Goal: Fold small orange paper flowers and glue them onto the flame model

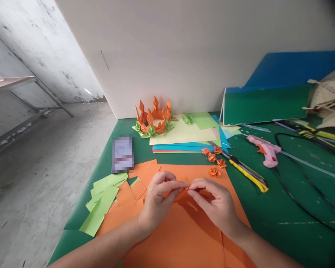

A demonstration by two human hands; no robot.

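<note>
My left hand (pixel 159 199) and my right hand (pixel 214 203) meet over a large orange paper sheet (pixel 181 238), fingers pinched together on a small piece of orange paper (pixel 184 190) held between them. Most of that piece is hidden by the fingertips. Several small folded orange paper flowers (pixel 214 160) lie just beyond the hands. An orange folded paper crown with green leaves (pixel 153 120) stands at the back by the wall.
Green paper strips (pixel 102 203) lie left of the hands. A phone (pixel 123 154), stacked coloured paper (pixel 188 139), a yellow utility knife (pixel 248 173), a pink glue gun (pixel 265 150) with black cord, and a green-blue box (pixel 268 104) sit on the green mat (pixel 296 208).
</note>
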